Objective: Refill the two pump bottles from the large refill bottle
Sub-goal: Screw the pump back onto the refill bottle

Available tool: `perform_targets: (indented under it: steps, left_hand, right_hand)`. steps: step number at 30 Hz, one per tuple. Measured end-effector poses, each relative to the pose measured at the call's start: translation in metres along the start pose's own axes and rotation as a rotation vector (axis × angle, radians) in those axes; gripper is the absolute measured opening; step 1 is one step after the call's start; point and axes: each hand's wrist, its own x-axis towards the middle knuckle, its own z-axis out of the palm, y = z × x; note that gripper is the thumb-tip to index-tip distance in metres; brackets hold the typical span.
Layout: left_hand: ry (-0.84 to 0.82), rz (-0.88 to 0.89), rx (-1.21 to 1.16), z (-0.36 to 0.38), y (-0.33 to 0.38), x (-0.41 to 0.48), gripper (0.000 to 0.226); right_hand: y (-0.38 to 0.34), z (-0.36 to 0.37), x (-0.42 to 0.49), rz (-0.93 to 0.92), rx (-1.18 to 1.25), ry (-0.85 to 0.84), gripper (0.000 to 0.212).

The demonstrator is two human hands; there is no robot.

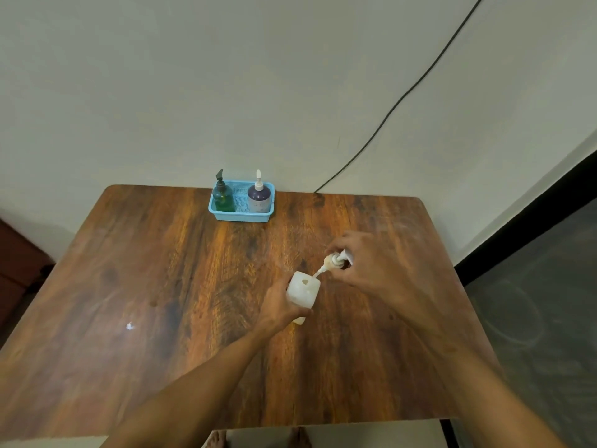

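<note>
A white square bottle [303,291] stands on the wooden table [161,270], its round neck opening uncovered. My left hand [279,303] grips its body from the left. My right hand [365,263] holds a white pump head [337,260] just above and to the right of the bottle. The pump's dip tube slants down into the opening. At the table's far edge a blue basket [240,216] holds a green pump bottle [223,195] with a dark pump and a purple pump bottle [259,195] with a white pump.
The table's back edge sits against a pale wall. A black cable [403,95] runs down the wall behind the back right corner. A dark floor lies to the right, and a brown piece of furniture [16,270] stands at the left.
</note>
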Motion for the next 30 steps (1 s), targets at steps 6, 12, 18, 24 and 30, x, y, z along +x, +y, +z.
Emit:
perform_targets:
  steps: [6,12,18,24,30]
  left_hand:
    - [0.038,0.046,-0.009,-0.008,0.010,-0.002,0.086]
    - [0.059,0.099,-0.042,-0.014,0.021,-0.004,0.082]
    - [0.063,0.094,-0.038,-0.016,0.025,-0.005,0.082]
    - [0.076,0.069,-0.041,-0.011,0.022,-0.006,0.080]
    - [0.046,0.090,-0.027,-0.013,0.016,-0.006,0.084]
  right_hand:
    - [-0.004,0.031,0.016,0.006,0.022,-0.033,0.022]
    - [0.003,0.064,0.023,0.035,0.053,-0.079,0.025]
    - [0.008,0.077,0.031,0.032,0.037,-0.103,0.029]
    - [0.005,0.083,0.035,0.038,-0.018,-0.036,0.028]
    - [0.012,0.083,0.036,-0.026,0.048,-0.084,0.010]
